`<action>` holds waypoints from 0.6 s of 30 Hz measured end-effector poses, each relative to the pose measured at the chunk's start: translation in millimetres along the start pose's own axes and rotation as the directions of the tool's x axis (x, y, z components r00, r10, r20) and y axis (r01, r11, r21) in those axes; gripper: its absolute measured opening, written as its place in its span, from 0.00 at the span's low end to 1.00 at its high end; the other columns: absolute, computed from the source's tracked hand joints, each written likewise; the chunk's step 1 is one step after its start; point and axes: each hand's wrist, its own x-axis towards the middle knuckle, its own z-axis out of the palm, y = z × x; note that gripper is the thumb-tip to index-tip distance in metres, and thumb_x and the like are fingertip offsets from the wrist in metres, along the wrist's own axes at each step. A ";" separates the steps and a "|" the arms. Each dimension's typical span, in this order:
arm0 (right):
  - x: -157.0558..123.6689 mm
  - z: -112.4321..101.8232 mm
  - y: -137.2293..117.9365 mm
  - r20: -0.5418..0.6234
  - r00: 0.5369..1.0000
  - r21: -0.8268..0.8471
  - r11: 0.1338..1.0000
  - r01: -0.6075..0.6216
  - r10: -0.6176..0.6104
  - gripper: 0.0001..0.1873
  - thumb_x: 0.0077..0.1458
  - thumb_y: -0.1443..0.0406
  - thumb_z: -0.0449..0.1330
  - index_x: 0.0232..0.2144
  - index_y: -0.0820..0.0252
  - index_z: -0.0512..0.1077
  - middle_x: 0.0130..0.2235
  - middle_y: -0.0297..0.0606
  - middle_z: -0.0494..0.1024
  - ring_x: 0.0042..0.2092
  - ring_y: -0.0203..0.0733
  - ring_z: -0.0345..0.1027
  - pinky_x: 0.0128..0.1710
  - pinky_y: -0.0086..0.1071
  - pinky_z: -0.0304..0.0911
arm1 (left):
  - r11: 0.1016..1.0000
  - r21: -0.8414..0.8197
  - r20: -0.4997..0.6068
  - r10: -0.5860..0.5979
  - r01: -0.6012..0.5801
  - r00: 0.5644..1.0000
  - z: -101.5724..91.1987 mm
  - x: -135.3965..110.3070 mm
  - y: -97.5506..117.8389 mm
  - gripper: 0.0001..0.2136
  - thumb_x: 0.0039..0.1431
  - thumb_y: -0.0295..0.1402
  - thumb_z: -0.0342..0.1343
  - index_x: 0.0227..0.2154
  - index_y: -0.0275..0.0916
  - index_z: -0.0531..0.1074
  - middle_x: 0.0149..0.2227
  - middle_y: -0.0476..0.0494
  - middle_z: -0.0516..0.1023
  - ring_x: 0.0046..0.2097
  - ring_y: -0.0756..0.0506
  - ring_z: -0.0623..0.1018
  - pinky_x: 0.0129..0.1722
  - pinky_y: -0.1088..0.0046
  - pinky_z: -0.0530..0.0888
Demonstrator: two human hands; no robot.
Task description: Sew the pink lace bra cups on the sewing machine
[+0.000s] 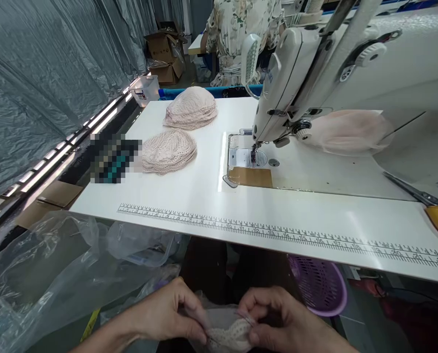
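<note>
Low in the view, over my lap, my left hand (182,314) and my right hand (274,318) pinch a piece of sheer fabric with lace (230,336) between them. The lace part is cream; the sheer part looks pale and see-through. Its lower end runs out of the picture. Both hands are below the front edge of the white sewing table (189,201). On the table lie two stacks of pale pink lace pieces, a nearer stack (169,152) and a farther stack (190,108).
A sewing machine (278,88) stands at the right, with pale pink sheer fabric (351,131) beside it. Scissors (421,196) lie at the right edge. Below are a purple basket (320,284) and a clear plastic bag (57,274). Another person (241,29) is behind the table.
</note>
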 end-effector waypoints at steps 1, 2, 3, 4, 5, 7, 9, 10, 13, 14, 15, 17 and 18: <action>-0.9 0.5 0.4 -0.017 1.000 -0.042 0.999 -0.004 0.004 0.13 0.48 0.59 0.68 0.34 0.62 0.74 0.30 0.33 0.76 0.31 0.33 0.64 0.32 0.26 0.56 | 1.000 0.007 -0.002 -0.005 0.005 1.000 0.2 -0.1 0.0 0.07 0.44 0.32 0.69 0.29 0.41 0.82 0.27 0.47 0.82 0.26 0.50 0.78 0.27 0.84 0.71; -1.8 1.0 1.3 -0.038 0.999 -0.088 0.996 -0.012 0.009 0.13 0.47 0.61 0.68 0.34 0.61 0.74 0.30 0.33 0.76 0.31 0.34 0.64 0.32 0.26 0.56 | 1.000 0.016 -0.005 -0.010 0.010 1.000 0.4 -0.3 0.0 0.07 0.44 0.32 0.69 0.29 0.41 0.82 0.26 0.47 0.82 0.26 0.50 0.78 0.27 0.84 0.71; -2.7 1.4 2.5 -0.061 0.998 -0.134 0.991 -0.021 0.013 0.12 0.47 0.62 0.67 0.35 0.61 0.74 0.31 0.32 0.75 0.32 0.35 0.64 0.33 0.27 0.56 | 1.000 0.024 -0.009 -0.016 0.016 1.000 0.7 -0.5 0.1 0.07 0.44 0.32 0.69 0.29 0.40 0.82 0.26 0.47 0.82 0.27 0.49 0.79 0.27 0.84 0.71; -3.5 1.9 4.0 -0.083 0.996 -0.177 0.984 -0.032 0.017 0.12 0.47 0.63 0.66 0.36 0.60 0.75 0.31 0.32 0.75 0.34 0.36 0.64 0.34 0.27 0.56 | 0.999 0.031 -0.014 -0.020 0.020 1.000 1.0 -0.9 0.4 0.07 0.44 0.32 0.69 0.29 0.40 0.82 0.26 0.47 0.82 0.27 0.49 0.79 0.27 0.83 0.71; -4.2 2.3 5.7 -0.106 0.994 -0.217 0.975 -0.042 0.019 0.11 0.48 0.63 0.65 0.36 0.59 0.75 0.32 0.32 0.75 0.35 0.37 0.65 0.36 0.29 0.57 | 0.999 0.034 -0.017 -0.023 0.024 1.000 1.3 -1.3 0.8 0.07 0.44 0.31 0.68 0.29 0.40 0.82 0.26 0.46 0.82 0.27 0.49 0.79 0.27 0.83 0.71; -5.1 3.0 9.0 -0.140 0.990 -0.270 0.962 -0.049 0.012 0.09 0.50 0.64 0.63 0.36 0.58 0.75 0.33 0.32 0.76 0.37 0.40 0.65 0.40 0.32 0.57 | 0.999 0.035 -0.024 -0.030 0.030 0.999 1.7 -1.9 2.0 0.06 0.45 0.32 0.68 0.29 0.39 0.82 0.27 0.46 0.82 0.28 0.48 0.80 0.28 0.83 0.71; -5.5 3.2 11.3 -0.154 0.988 -0.297 0.954 -0.049 0.003 0.09 0.52 0.62 0.61 0.36 0.58 0.75 0.33 0.33 0.76 0.38 0.41 0.64 0.42 0.33 0.57 | 0.999 0.040 -0.031 -0.032 0.034 0.999 1.8 -1.8 3.6 0.06 0.46 0.32 0.67 0.29 0.39 0.82 0.27 0.45 0.82 0.28 0.48 0.80 0.28 0.83 0.71; -5.7 3.2 11.8 -0.153 0.988 -0.306 0.951 -0.047 0.000 0.09 0.53 0.61 0.61 0.36 0.58 0.74 0.32 0.33 0.75 0.38 0.41 0.64 0.41 0.33 0.57 | 0.998 0.046 -0.033 -0.032 0.034 0.999 1.8 -1.7 4.2 0.06 0.46 0.33 0.67 0.29 0.38 0.82 0.27 0.45 0.82 0.28 0.48 0.80 0.28 0.83 0.71; -6.9 2.1 10.9 -0.136 0.991 -0.329 0.944 -0.035 -0.010 0.10 0.54 0.58 0.59 0.34 0.59 0.74 0.31 0.33 0.72 0.37 0.41 0.62 0.37 0.31 0.57 | 0.997 0.070 -0.039 -0.031 0.034 0.999 2.0 -1.4 4.7 0.07 0.47 0.35 0.67 0.29 0.38 0.82 0.26 0.46 0.82 0.27 0.49 0.79 0.28 0.83 0.71; -7.6 1.5 10.1 -0.128 0.992 -0.334 0.942 -0.030 -0.014 0.11 0.55 0.57 0.59 0.34 0.59 0.74 0.31 0.33 0.71 0.37 0.41 0.62 0.37 0.30 0.57 | 0.996 0.079 -0.037 -0.032 0.034 0.999 2.1 -1.5 4.4 0.08 0.47 0.36 0.67 0.29 0.38 0.82 0.26 0.46 0.82 0.27 0.49 0.79 0.27 0.83 0.70; -8.3 1.0 9.4 -0.121 0.993 -0.336 0.942 -0.024 -0.018 0.12 0.55 0.56 0.59 0.33 0.59 0.73 0.31 0.33 0.70 0.37 0.40 0.62 0.37 0.30 0.57 | 0.996 0.088 -0.036 -0.030 0.033 0.999 2.0 -1.7 3.8 0.08 0.47 0.36 0.67 0.29 0.38 0.82 0.25 0.47 0.82 0.27 0.50 0.78 0.27 0.83 0.70; -9.2 0.0 8.5 -0.108 0.994 -0.316 0.949 -0.007 -0.029 0.13 0.56 0.55 0.59 0.33 0.59 0.73 0.30 0.32 0.69 0.35 0.39 0.61 0.36 0.29 0.57 | 0.995 0.098 -0.032 -0.026 0.029 0.999 1.9 -1.9 2.4 0.09 0.47 0.37 0.67 0.29 0.38 0.82 0.25 0.46 0.81 0.26 0.50 0.78 0.27 0.83 0.70; -9.2 -0.4 8.5 -0.096 0.995 -0.291 0.957 0.004 -0.033 0.14 0.55 0.54 0.59 0.33 0.59 0.73 0.30 0.32 0.69 0.35 0.38 0.61 0.36 0.29 0.57 | 0.995 0.097 -0.029 -0.025 0.028 0.999 1.9 -1.8 1.8 0.09 0.47 0.37 0.67 0.30 0.38 0.82 0.25 0.46 0.82 0.26 0.50 0.78 0.27 0.83 0.70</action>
